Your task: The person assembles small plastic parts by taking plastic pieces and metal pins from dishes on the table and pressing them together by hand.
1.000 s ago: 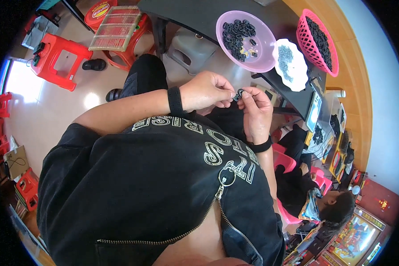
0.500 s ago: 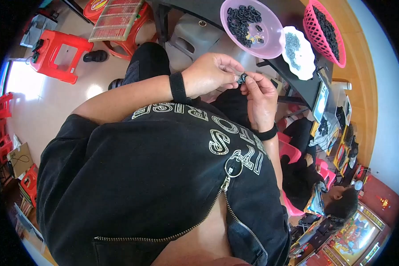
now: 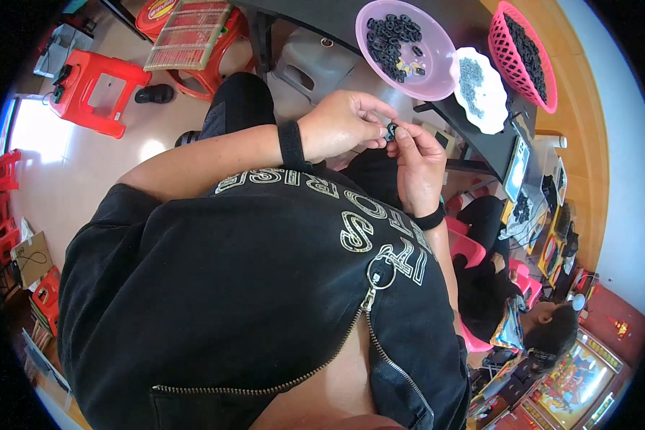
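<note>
A small black ring-like part (image 3: 390,132) sits between my two hands, above my lap. My right hand (image 3: 419,163) pinches it between thumb and fingertips. My left hand (image 3: 342,123) meets it from the other side, thumb and finger closed at its edge; anything tiny in that pinch is too small to make out. Just beyond the hands, a lilac plastic basin (image 3: 443,80) holds many similar black parts and a few yellowish bits. Beside it, a white scalloped plate (image 3: 491,107) carries a heap of small pale grey-green pieces. A pink lattice basket (image 3: 499,50) full of black parts stands farther right.
The containers rest on a dark table (image 3: 315,16). A phone-like device (image 3: 517,168) lies at its right end. A grey stool (image 3: 315,61) is under the table, and red stools (image 3: 86,89) stand at left. Another person (image 3: 480,294) sits at right.
Both hands stay together round the black part, with only slight finger shifts. My left hand has dropped a little, and its forefinger now stretches out above the part.
</note>
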Demonstrator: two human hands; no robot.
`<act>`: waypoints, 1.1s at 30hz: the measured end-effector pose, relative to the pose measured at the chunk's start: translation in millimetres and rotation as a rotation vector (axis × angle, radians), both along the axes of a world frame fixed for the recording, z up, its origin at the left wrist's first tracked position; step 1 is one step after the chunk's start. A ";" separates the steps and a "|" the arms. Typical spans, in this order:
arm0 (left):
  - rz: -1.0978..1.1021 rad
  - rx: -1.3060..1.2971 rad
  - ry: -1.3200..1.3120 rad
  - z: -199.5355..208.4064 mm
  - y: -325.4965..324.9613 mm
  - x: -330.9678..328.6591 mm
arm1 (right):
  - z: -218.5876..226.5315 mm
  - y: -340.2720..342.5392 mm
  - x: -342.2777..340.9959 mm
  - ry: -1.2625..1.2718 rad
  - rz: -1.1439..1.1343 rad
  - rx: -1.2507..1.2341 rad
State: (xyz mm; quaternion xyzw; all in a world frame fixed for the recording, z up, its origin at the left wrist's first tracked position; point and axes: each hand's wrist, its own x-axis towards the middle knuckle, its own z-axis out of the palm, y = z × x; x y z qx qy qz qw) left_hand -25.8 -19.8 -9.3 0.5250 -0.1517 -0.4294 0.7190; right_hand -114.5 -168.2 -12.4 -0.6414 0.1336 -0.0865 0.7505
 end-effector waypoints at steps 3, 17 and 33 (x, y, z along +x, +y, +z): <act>0.005 -0.011 0.024 -6.5 0.0 1.1 | -3.8 2.6 1.1 -0.030 -0.023 0.012; 0.035 0.032 0.023 -7.8 2.7 -1.1 | -5.5 10.5 -1.6 -0.127 0.036 -0.284; 0.035 0.050 0.002 7.8 5.7 -7.9 | -4.4 11.6 -6.4 -0.141 -0.042 -0.625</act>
